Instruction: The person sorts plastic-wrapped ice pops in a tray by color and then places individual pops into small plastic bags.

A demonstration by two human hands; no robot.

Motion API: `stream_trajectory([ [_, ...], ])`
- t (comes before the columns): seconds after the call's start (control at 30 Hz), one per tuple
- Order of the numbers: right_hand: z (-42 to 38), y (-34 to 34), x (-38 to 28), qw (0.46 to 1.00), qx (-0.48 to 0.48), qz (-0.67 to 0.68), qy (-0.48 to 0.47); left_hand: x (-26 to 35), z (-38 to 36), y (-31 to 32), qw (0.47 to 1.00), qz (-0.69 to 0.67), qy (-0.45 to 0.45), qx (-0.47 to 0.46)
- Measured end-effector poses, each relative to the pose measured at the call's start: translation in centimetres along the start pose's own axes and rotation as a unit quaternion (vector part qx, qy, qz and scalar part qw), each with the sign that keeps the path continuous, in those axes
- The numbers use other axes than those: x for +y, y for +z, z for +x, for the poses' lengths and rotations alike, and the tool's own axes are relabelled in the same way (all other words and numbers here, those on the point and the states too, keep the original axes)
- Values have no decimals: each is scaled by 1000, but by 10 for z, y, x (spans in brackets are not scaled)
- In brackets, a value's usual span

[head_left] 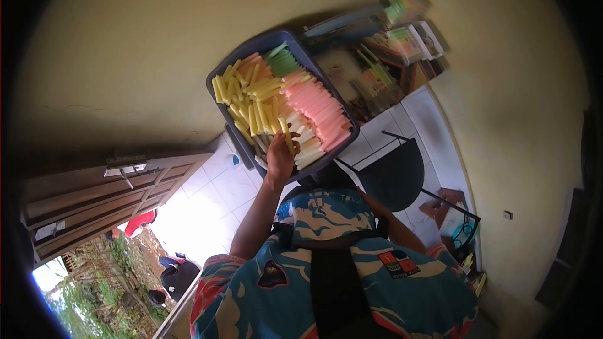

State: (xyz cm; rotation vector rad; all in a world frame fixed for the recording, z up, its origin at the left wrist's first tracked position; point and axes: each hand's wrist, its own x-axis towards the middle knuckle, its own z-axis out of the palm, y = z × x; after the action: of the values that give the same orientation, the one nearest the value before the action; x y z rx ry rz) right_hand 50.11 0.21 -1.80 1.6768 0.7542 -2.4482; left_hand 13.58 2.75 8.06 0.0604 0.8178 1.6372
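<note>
A dark grey-blue plastic tub (pixel 347 108) is in front of my body. Bundles of slim stick-like pieces fill it: yellow sticks (pixel 260 91) on the left, pink sticks (pixel 320 110) on the right, green sticks (pixel 282 61) at the far end and whitish sticks (pixel 308 154) at the near end. My left hand (pixel 281 150) is over the tub's near part, its fingers closed around one yellow stick (pixel 286 130) that points up and away. Part of my right forearm shows beside my patterned shirt, but the hand itself is hidden.
A black chair (pixel 396 176) stands right of the tub on white tiles. Beyond it, a low surface holds boxes with more coloured sticks (pixel 405 44), somewhat blurred. To the left is an open wooden door (pixel 119 194), with a person in red (pixel 141 221) outside.
</note>
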Motion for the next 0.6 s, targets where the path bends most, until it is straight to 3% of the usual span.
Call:
stream_trajectory([
  [0.17, -8, 6, -4, 998, -13, -60, -31, -25, -15, -16, 998, -27, -56, 30],
  [0.27, -34, 10, -26, 984, 6, -171, -54, -27, -22, -6, 999, -7, -44, 27],
  [0.47, -71, -6, -73, 943, -12, -262, -205, -30, -15, 2, 999, 8, -22, -26],
  [0.6, -68, -5, -89, 963, 100, -160, -190, -26, -16, 35, 999, 36, -18, -24],
])
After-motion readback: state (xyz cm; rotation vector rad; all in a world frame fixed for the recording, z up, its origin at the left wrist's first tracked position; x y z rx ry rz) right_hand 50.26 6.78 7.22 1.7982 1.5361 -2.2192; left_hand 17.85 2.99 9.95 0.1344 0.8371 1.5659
